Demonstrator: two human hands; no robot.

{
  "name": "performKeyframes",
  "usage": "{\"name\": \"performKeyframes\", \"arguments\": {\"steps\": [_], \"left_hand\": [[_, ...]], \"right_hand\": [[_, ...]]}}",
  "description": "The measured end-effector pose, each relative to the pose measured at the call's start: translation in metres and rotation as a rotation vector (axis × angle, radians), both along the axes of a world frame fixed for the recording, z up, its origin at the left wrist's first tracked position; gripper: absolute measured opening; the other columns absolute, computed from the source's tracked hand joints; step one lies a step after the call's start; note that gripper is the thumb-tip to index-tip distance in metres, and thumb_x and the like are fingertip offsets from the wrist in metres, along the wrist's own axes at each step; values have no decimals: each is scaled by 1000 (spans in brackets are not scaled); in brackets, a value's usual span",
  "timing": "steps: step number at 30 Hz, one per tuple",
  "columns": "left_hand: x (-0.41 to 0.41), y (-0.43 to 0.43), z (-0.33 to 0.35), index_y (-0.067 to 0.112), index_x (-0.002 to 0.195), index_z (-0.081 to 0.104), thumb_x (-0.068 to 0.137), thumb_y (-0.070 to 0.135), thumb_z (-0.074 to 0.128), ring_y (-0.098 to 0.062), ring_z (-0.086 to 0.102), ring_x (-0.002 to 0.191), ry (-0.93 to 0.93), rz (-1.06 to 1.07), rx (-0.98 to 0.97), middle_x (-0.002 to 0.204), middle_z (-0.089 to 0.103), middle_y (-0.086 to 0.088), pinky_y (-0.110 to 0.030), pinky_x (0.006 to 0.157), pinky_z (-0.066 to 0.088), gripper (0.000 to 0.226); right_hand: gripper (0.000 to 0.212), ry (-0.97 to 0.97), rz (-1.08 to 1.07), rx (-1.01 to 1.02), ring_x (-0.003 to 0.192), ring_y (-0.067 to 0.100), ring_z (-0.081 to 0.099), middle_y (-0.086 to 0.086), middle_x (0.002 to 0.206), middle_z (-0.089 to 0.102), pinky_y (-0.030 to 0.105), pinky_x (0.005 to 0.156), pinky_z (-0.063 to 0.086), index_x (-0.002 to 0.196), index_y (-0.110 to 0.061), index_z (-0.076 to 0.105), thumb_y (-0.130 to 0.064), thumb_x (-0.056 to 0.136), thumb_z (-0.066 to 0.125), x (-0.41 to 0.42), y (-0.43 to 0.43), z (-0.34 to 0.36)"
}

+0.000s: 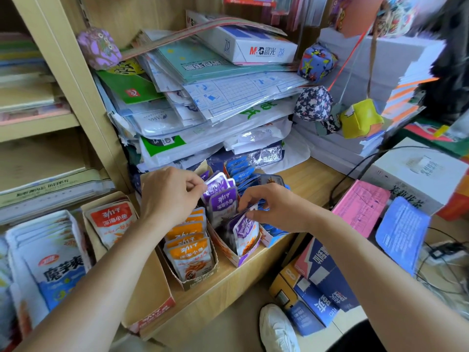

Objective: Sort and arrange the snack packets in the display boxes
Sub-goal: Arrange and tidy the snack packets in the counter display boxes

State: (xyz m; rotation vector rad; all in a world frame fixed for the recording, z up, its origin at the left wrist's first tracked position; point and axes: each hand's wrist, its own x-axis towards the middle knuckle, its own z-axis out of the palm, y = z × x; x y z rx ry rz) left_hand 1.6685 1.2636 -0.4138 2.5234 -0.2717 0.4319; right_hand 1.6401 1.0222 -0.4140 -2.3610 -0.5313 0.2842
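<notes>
The display boxes stand in a row on the wooden tabletop (304, 179). They are open-topped and made of thin card, and look light enough to slide or tip if a packet is dragged out hard. From the person's left come:

- a wide card box (152, 283) with a red packet (110, 222) leaning in it
- an orange box (200, 279) full of orange packets (189, 252)
- the purple box (238, 261), now being worked on
- a blue box (272, 240) of blue packets (238, 168), just beside the purple box on the right

The packets are small, flat foil pouches. They are probably light, soft and a little slippery, so they would flop sideways rather than stand alone. The sealed top edge looks the stiffest place to take hold.

Both grips hold there, in the purple box. The left grip (170, 196) is pinched on the top of the rear purple packet (218, 184). The right grip (274, 207) is pinched on the top of the front purple packet (245, 228), which tilts forward.

Behind the boxes a tall, untidy heap of plastic-sleeved stationery (203, 102) crowds their back ends and seems to leave little room to push them away. To the right lie a printed carton (418, 174), a pink pad (360, 207) and a black cable (355, 168), all well apart from the work. The orange packets sit just beside the left wrist and could be knocked.
</notes>
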Motion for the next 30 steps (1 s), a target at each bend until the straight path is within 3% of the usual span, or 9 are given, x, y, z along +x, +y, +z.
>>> {"name": "performKeyframes", "arguments": {"steps": [4, 9, 12, 14, 18, 20, 25, 28, 30], "left_hand": [[3, 4, 1, 32, 81, 78, 87, 36, 76, 0, 65, 72, 194, 7, -85, 68, 65, 18, -22, 63, 47, 7], [-1, 0, -4, 37, 77, 78, 78, 50, 79, -9, 65, 79, 45, -19, 61, 65, 67, 19, -38, 91, 45, 14], [5, 8, -5, 37, 83, 79, 80, 55, 75, -4, 64, 71, -37, -24, -32, 64, 66, 21, -37, 84, 52, 19], [10, 15, -3, 37, 89, 79, 85, 48, 73, -8, 60, 73, -109, -20, -70, 70, 68, 19, -38, 81, 52, 13], [13, 19, -2, 41, 101, 76, 82, 51, 76, -24, 51, 105, -74, 26, 166, 106, 72, 10, -39, 86, 31, 21], [11, 16, -6, 41, 100, 76, 84, 47, 76, -25, 48, 107, -87, 49, 221, 112, 72, 10, -37, 82, 24, 17], [14, 12, -8, 36, 98, 78, 84, 40, 79, -24, 51, 100, -145, 122, 218, 101, 75, 5, -35, 79, 21, 15], [16, 14, -10, 33, 95, 79, 81, 35, 82, -23, 53, 92, -175, 139, 163, 82, 71, 4, -35, 79, 24, 14], [16, 14, -9, 33, 94, 79, 82, 33, 82, -22, 52, 91, -195, 142, 160, 79, 69, 4, -33, 78, 22, 13]], "right_hand": [[20, -22, -23, -22, 96, -16, 55, -22, 105, 63, 2, 79, 38, 113, -25, 68, -18, 94, 68, -1, -2, 1], [51, -139, -135, -6, 96, -6, 58, -13, 125, 52, 8, 78, 45, 135, -30, 56, -23, 89, 75, -1, 9, -6], [62, -162, -150, 24, 95, 0, 59, -12, 129, 49, 16, 79, 50, 141, -33, 49, -21, 87, 77, -1, 15, -7], [68, -172, -125, 19, 105, 2, 58, -13, 135, 48, 21, 88, 52, 146, -34, 46, -19, 87, 76, -2, 19, -8], [81, -166, -63, -79, 141, 14, 36, -11, 160, 33, 33, 116, 35, 155, -33, 32, -20, 87, 72, -4, 30, -14], [84, -163, -37, -137, 143, 17, 31, -12, 162, 28, 28, 116, 29, 157, -30, 27, -22, 87, 72, -4, 35, -16], [79, -151, -35, -8, 141, 1, 34, -11, 158, 37, -6, 98, 22, 154, -29, 36, -11, 87, 72, -3, 34, -16], [77, -240, -127, -31, 137, 14, 36, -9, 155, 41, 18, 107, 31, 153, -29, 36, -19, 85, 72, -1, 34, -14], [80, -277, -164, -169, 127, 21, 29, -10, 156, 39, 37, 101, 29, 155, -28, 33, -26, 84, 69, 0, 37, -16]]}}
